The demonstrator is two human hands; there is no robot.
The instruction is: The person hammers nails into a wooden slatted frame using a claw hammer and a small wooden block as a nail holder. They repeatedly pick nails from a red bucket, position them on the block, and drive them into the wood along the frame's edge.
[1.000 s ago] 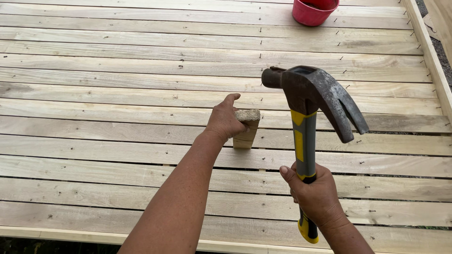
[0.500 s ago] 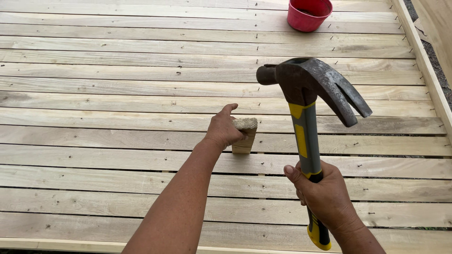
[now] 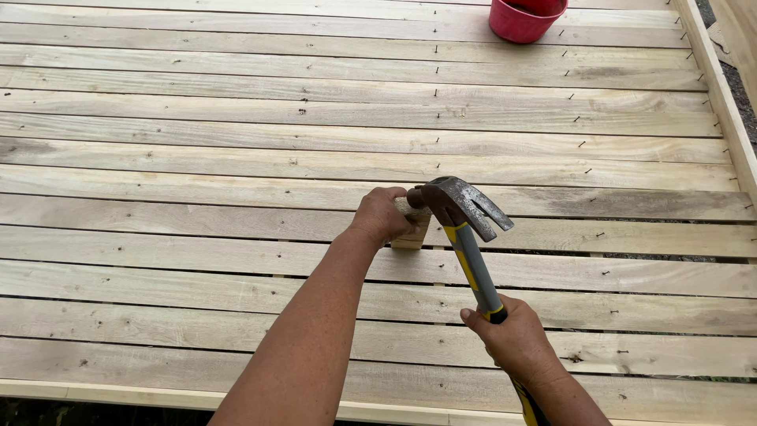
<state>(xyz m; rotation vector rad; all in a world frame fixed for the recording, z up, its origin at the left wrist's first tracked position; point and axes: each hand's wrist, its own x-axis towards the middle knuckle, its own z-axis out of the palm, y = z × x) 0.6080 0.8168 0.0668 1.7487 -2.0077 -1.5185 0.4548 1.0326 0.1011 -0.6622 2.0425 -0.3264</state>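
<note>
A: What is in view?

B: Seen from above: a deck (image 3: 197, 150) of pale planks, dotted with nail heads. The left hand (image 3: 382, 214) is closed around a small wooden block (image 3: 413, 233) that stands on a plank near the middle. The right hand (image 3: 512, 341) is wrapped tight about the lower handle of a claw hammer (image 3: 460, 207), yellow and grey. A red bucket (image 3: 524, 17) sits at the far edge, well apart.

A: Where is the hammer head?

B: Down at the block's top, just beside the left fingers. Whether it touches the wood I cannot tell. The claw points right and away from the person.

A: How would this blow be done well?

B: My judgement: keep the face square to the block's top, so it does not glance off toward the fingers. Hold the block low on its sides, clear of the top. The grip far down the handle gives a fuller swing; short, controlled taps suit fingers this close.
</note>
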